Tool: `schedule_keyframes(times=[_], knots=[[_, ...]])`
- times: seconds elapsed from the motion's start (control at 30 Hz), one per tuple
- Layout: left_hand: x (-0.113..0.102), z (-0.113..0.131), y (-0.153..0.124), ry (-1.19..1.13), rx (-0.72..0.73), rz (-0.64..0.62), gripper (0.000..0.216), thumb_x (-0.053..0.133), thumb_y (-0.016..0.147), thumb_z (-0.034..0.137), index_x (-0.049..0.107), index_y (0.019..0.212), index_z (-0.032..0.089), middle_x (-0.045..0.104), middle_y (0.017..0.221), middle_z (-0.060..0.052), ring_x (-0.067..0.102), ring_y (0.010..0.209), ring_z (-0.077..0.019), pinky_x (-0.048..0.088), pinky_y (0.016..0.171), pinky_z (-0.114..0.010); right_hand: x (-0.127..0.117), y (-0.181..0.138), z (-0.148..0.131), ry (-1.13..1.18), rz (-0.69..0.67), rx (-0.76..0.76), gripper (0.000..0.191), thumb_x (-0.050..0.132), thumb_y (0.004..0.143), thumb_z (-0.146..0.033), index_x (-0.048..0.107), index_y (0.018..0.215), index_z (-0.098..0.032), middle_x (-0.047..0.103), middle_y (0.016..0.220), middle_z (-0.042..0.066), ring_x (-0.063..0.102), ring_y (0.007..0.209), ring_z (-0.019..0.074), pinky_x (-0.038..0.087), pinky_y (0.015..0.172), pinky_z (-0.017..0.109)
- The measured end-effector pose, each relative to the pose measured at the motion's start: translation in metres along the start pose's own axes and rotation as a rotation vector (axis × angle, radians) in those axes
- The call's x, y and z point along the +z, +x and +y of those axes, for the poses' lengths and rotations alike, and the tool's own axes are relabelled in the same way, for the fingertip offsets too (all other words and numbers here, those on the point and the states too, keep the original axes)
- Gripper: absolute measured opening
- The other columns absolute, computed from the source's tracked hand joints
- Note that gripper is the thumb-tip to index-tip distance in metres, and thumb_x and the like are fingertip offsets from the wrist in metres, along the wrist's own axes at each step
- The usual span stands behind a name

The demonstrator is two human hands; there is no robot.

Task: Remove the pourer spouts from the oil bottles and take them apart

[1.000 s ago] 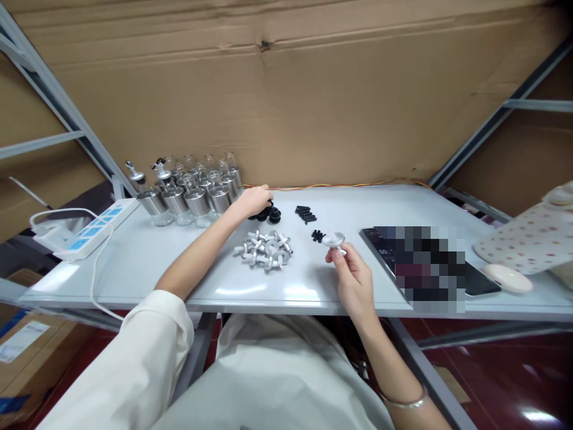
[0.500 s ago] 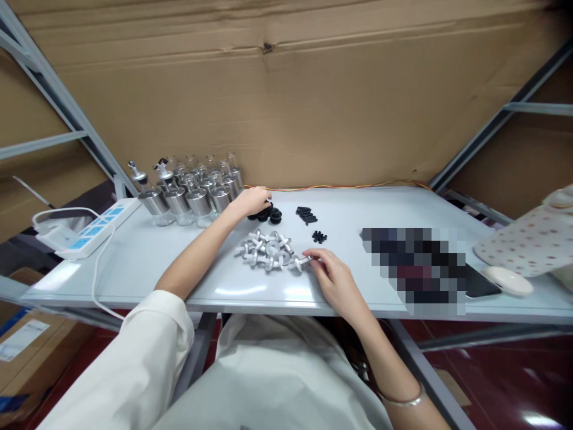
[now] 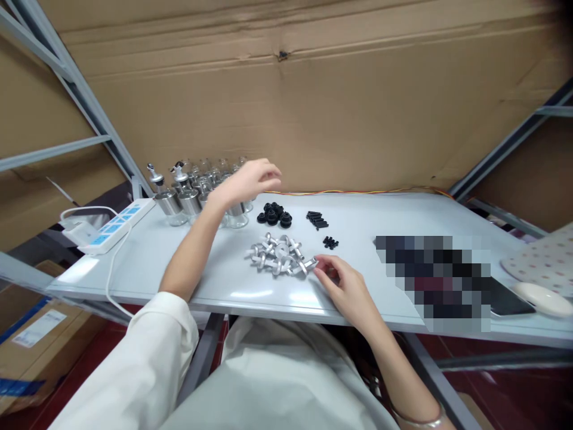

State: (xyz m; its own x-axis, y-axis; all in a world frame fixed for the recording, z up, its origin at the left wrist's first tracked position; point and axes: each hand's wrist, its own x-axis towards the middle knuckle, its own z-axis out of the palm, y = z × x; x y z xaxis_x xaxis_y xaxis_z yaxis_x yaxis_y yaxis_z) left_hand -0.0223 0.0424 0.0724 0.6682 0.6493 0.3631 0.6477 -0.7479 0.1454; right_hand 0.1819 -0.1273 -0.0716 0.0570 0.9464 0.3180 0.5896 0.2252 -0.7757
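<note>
My left hand (image 3: 253,177) is raised in front of the glass-and-steel bottles (image 3: 190,201), above the black ribbed stoppers (image 3: 271,215). Its fingers are loosely bent and apart, with nothing visible in them. At the right edge of a pile of silver pourer spouts (image 3: 276,255), my right hand (image 3: 342,283) pinches the end of one silver pourer spout (image 3: 306,266) between thumb and fingers. Two of the bottles at the left carry a fitted pourer (image 3: 179,173). Small black tubes (image 3: 317,220) and tiny black caps (image 3: 330,242) lie beyond my right hand.
A white power strip (image 3: 117,226) with a cable lies at the table's left end. To the right are a pixelated area, a dark phone (image 3: 508,297), a white oval object (image 3: 543,298) and a dotted cloth item (image 3: 541,257). Cardboard (image 3: 286,119) walls the back.
My left hand has lifted up from the black stoppers, uncovering them. My right hand keeps its pinch on the spout, which is tilted more upward. The view has shifted slightly.
</note>
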Motion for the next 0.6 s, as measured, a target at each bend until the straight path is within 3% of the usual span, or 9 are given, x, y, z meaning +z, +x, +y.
schedule_keyframes(times=[0.13,0.2,0.27,0.4,0.5,0.6], knots=[[-0.056,-0.011,-0.034,-0.074,-0.114,0.334,0.028,0.052,0.087,0.034,0.063,0.105,0.016,0.064,0.104,-0.004,0.058,0.092,-0.0114,0.047,0.082,-0.024,0.002,0.0,0.004,-0.016,0.039,0.006,0.03,0.054,0.081,-0.033,0.059,0.105,-0.017,0.064,0.086,0.008,0.06,0.074,0.0192,0.049,0.071,0.034],[-0.077,-0.029,-0.055,-0.042,-0.217,0.513,0.033,0.057,0.084,0.035,0.06,0.11,0.015,0.063,0.11,-0.004,0.058,0.096,-0.0112,0.047,0.087,-0.025,0.003,-0.001,0.005,-0.013,0.035,0.017,0.032,0.054,0.08,-0.033,0.058,0.107,-0.016,0.064,0.087,0.008,0.06,0.075,0.0191,0.049,0.071,0.034],[-0.09,-0.054,-0.075,0.02,-0.384,0.616,0.044,0.065,0.079,0.036,0.056,0.115,0.012,0.062,0.112,-0.006,0.058,0.096,-0.0118,0.047,0.09,-0.028,0.003,-0.001,0.004,-0.011,0.026,0.029,0.032,0.053,0.081,-0.033,0.057,0.108,-0.016,0.065,0.088,0.008,0.06,0.076,0.0191,0.049,0.073,0.034],[-0.092,-0.103,-0.099,0.031,-0.726,0.482,0.061,0.073,0.071,0.032,0.049,0.123,0.011,0.062,0.117,-0.012,0.058,0.097,-0.0142,0.049,0.087,-0.031,0.002,-0.003,0.001,-0.007,0.01,0.051,0.031,0.05,0.083,-0.034,0.057,0.107,-0.017,0.068,0.091,0.008,0.061,0.075,0.019,0.049,0.067,0.032],[-0.082,-0.122,-0.099,-0.093,-0.764,0.32,0.054,0.07,0.073,0.028,0.052,0.12,0.011,0.063,0.117,-0.012,0.057,0.093,-0.0118,0.048,0.086,-0.029,0.0,-0.003,0.0,-0.024,-0.017,0.034,0.029,0.047,0.085,-0.033,0.057,0.108,-0.018,0.069,0.097,0.009,0.062,0.078,0.0193,0.049,0.069,0.033],[-0.074,-0.129,-0.092,-0.155,-0.724,0.161,0.039,0.066,0.075,0.033,0.059,0.108,0.013,0.067,0.105,-0.005,0.055,0.083,-0.0092,0.046,0.085,-0.026,-0.001,-0.003,0.001,-0.048,-0.035,-0.011,0.027,0.044,0.088,-0.031,0.06,0.105,-0.019,0.069,0.102,0.009,0.063,0.087,0.0206,0.049,0.079,0.036]])
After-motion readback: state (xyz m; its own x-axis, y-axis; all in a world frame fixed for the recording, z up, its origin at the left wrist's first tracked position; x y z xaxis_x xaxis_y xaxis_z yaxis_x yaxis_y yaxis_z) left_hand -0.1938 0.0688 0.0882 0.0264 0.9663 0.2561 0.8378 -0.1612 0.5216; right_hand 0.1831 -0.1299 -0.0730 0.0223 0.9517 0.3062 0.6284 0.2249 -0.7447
